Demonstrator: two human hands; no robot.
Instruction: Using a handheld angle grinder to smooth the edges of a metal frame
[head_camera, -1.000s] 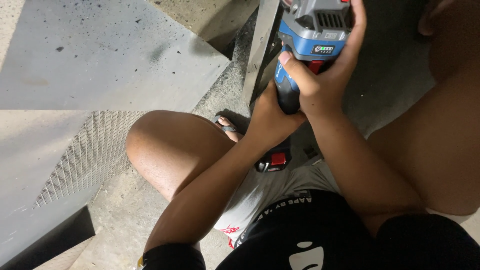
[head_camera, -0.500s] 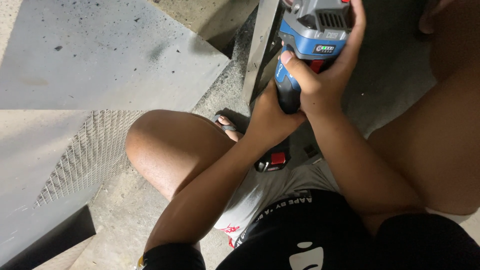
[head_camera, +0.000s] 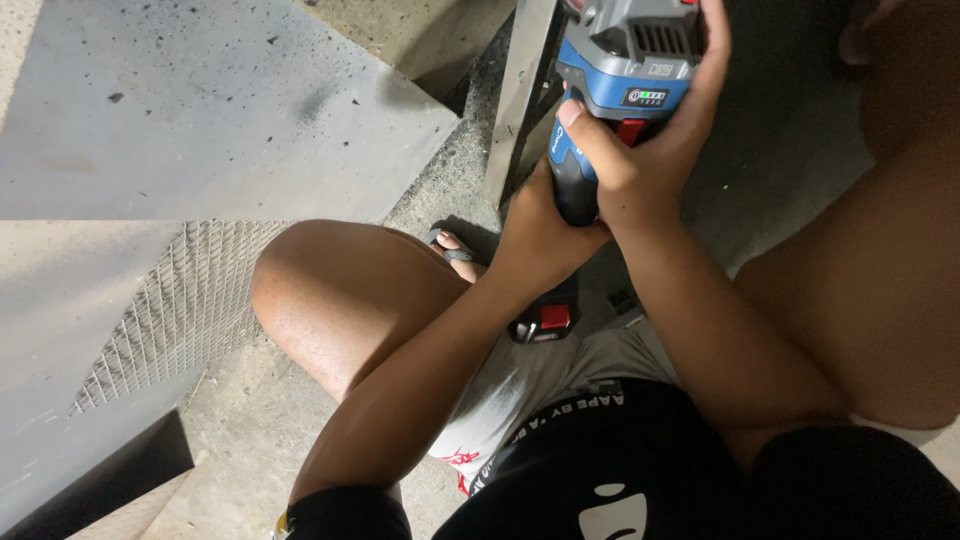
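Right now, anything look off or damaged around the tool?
Nothing looks broken or spilled. Both hands grip the blue-grey power tool: right hand around its body, left hand lower on the handle. One oddity: a sandalled foot with bare toes sits close beside the metal bar. The grey sheet is speckled with dark spots.

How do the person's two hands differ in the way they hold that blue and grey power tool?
The right hand wraps over the upper body of the power tool, its fingers reaching high; the left hand sits lower, at the handle's base. The right hand's thumb shows against the blue casing; the left hand's fingers are hidden. Both are closed on the tool.
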